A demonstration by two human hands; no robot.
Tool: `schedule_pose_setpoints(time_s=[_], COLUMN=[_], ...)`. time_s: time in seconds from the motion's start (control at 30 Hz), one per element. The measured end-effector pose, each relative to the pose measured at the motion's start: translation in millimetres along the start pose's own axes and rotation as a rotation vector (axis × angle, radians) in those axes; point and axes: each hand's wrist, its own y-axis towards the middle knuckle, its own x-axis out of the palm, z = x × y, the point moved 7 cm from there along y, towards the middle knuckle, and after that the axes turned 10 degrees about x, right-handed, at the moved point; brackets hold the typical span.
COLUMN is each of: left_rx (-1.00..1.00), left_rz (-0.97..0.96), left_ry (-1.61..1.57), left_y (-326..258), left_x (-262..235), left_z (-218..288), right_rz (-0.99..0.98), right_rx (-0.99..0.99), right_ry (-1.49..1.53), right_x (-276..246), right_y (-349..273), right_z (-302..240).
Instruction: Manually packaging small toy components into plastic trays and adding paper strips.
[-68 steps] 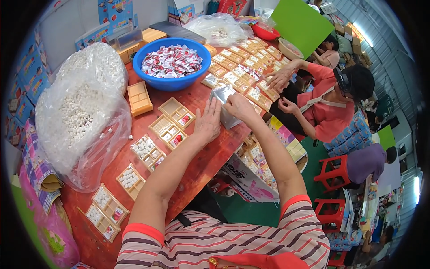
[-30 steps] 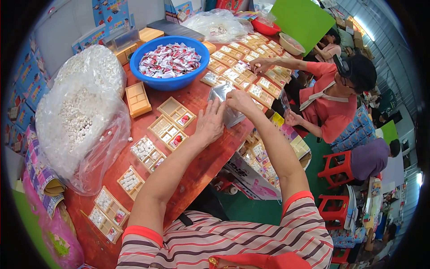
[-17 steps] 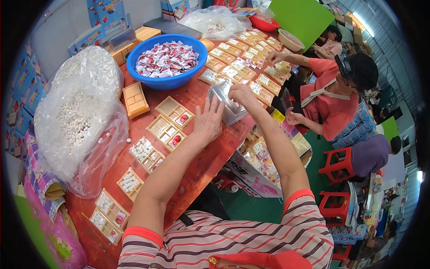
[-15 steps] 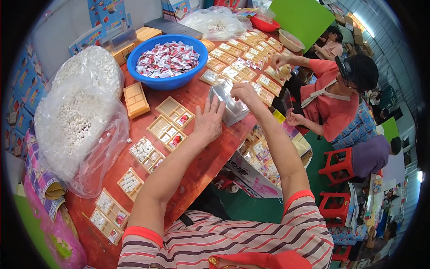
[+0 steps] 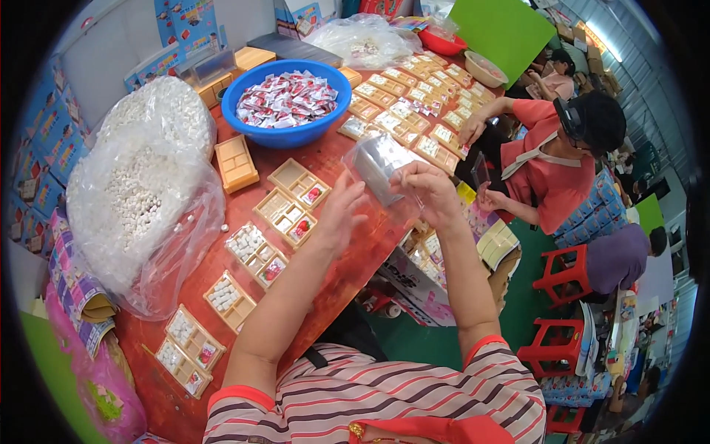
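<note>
My right hand (image 5: 429, 191) pinches the edge of a thin clear plastic lid beside a stack of clear plastic lids (image 5: 379, 169) at the table's edge. Glare and blur hide where the held lid ends. Just left of the stack, my left hand (image 5: 340, 212) has its fingers apart and holds nothing. Beyond my left forearm sit yellow compartment trays (image 5: 284, 214), some with a red-printed sachet in one compartment. Nearer trays (image 5: 254, 248) also hold small white cubes.
A blue basin (image 5: 246, 132) full of sachets stands behind the trays. Large clear bags of white cubes (image 5: 137, 200) lie at left. Rows of filled trays (image 5: 392, 122) stretch to the far right, where a co-worker (image 5: 547, 148) reaches in. Red stools (image 5: 563, 272) stand on the floor at right.
My right hand has come off the stack, toward me and to the right, with a clear lid. My left hand has left the stack's side. The co-worker's raised hand has lowered to the trays.
</note>
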Motion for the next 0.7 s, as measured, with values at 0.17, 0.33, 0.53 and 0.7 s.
schedule_pose_setpoints(time_s=[0.17,0.33,0.53,0.7], left_rx=[0.03,0.123,0.131,0.172], left_rz=[0.037,0.091,0.078,0.058], left_ry=[-0.103,-0.025,-0.087,-0.026], left_y=[-59,-98,-129,-143], left_x=[-5,-20,-42,-46], left_z=[5,6,4,5], right_rz=[0.013,0.014,-0.093,-0.061], right_rx=[-0.043,-0.024,0.063,0.123], right_ry=[0.0,-0.03,-0.013,0.022], right_x=[30,88,114,123], right_y=[-14,-34,-41,-50], right_z=[63,96,126,132])
